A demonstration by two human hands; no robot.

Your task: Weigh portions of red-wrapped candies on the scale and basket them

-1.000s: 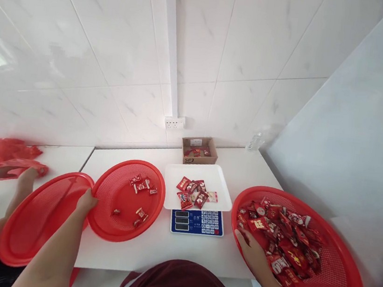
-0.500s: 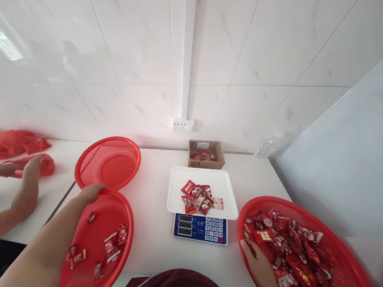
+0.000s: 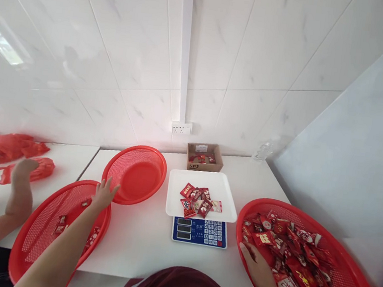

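Observation:
My left hand [image 3: 103, 194] has its fingers spread at the near edge of a red basket [image 3: 141, 174] that has nothing in it. Below my left forearm lies another red basket [image 3: 32, 230] with a few red packets. At the right, my right hand [image 3: 256, 262] rests on the near left rim of a large red basket [image 3: 349, 256] full of red snack packets [image 3: 305, 271], its thumb up along the rim and its other fingers hidden. Several packets [image 3: 201, 200] lie on the white tray [image 3: 179, 179] of a blue scale [image 3: 179, 236].
A small cardboard box [image 3: 206, 166] with red packets stands behind the scale, and a clear plastic item [image 3: 264, 150] lies near the wall. At the left are another person's hands [image 3: 23, 171] beside red bags [image 3: 11, 145].
The basket with a few packets has moved left, and the bare basket has shifted right. My left hand has let go of the rim and opened. My right hand has barely moved.

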